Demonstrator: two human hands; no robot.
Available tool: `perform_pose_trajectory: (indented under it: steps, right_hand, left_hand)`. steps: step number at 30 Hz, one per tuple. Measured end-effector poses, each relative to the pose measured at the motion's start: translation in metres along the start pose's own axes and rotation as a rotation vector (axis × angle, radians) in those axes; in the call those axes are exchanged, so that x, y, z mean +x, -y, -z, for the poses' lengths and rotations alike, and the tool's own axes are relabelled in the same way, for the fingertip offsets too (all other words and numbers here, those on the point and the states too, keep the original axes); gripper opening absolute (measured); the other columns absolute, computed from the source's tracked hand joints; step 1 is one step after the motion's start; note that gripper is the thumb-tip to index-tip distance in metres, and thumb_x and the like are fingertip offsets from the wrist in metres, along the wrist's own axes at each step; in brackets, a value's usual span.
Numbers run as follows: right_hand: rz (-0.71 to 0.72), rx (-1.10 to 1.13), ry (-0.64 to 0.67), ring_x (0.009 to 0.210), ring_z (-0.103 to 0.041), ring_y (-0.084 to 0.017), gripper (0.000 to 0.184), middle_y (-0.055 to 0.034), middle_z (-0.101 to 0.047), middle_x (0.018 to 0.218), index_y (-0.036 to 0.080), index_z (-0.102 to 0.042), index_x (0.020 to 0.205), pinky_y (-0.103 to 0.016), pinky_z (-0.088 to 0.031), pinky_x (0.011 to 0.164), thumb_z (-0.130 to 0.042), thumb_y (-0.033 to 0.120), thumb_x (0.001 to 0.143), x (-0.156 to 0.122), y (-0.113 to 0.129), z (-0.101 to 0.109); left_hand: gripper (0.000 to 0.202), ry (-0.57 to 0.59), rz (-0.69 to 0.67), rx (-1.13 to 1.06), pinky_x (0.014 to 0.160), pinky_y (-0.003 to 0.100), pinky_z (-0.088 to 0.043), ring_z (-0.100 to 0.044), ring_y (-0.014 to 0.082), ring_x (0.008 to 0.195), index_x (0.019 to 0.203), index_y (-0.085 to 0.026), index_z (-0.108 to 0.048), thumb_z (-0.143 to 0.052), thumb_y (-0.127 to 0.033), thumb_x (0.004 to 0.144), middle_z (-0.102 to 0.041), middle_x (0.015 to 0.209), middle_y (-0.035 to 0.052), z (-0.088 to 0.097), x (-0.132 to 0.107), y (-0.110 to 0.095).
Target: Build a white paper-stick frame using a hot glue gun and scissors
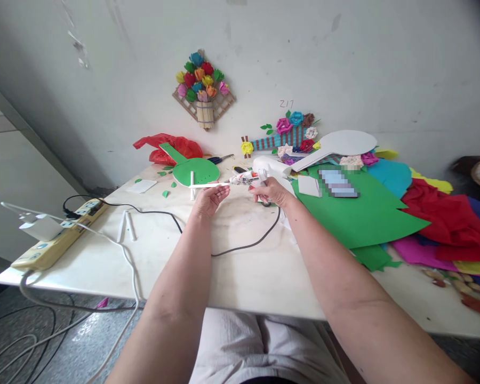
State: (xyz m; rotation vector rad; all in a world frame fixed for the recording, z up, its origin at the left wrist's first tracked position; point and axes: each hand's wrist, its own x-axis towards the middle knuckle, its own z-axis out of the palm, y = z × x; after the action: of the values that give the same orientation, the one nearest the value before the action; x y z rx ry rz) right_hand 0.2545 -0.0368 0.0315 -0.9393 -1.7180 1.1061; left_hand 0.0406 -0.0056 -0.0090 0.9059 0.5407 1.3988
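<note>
My right hand (270, 192) is wrapped round a white hot glue gun (263, 175), its nozzle pointing left. A finger rests near the trigger. My left hand (213, 199) pinches a thin white paper strip (208, 185), held level in front of the nozzle. A short white crosspiece (192, 193) stands across the strip's left end. Behind it lies a green guitar-shaped paper cutout (202, 169). The gap between nozzle tip and strip is too small to judge. A black cord (248, 248) trails from the gun across the table.
At left is a yellow power strip (48, 248) with a white charger (42, 226). Two white strips (127, 226) lie nearby. Green card sheets (344, 218), a phone (338, 183), a white guitar cutout (348, 143) and red crepe paper (452, 218) cover the right. Paper-flower crafts (200, 80) are by the wall.
</note>
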Motion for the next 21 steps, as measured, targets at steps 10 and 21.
perform_pose_trajectory:
  steps: [10,21]
  right_hand:
    - [-0.078,0.106,-0.110,0.030,-0.037,-0.006,0.024,-0.0024,-0.058,0.045,0.012,-0.055,0.055,-0.020,-0.027,0.032,-0.063,0.033,0.063,0.001,-0.005,-0.002]
    - [-0.147,0.202,-0.044,0.031,-0.037,-0.006,0.023,-0.0039,-0.060,0.050,0.011,-0.057,0.062,-0.019,-0.032,0.030,-0.065,0.033,0.062,0.003,-0.015,0.002]
  left_hand:
    - [0.020,0.046,-0.019,0.033,0.081,0.037,-0.051,-0.067,0.0182,0.075,0.083,-0.015,-0.053,-0.063,-0.012,0.066,-0.067,0.073,0.0070,-0.004,-0.004,-0.001]
    - [0.021,0.067,-0.038,0.053,0.079,0.034,-0.052,-0.067,0.0185,0.075,0.085,-0.016,-0.053,-0.063,-0.015,0.066,-0.069,0.074,0.0083,-0.002,-0.003,-0.001]
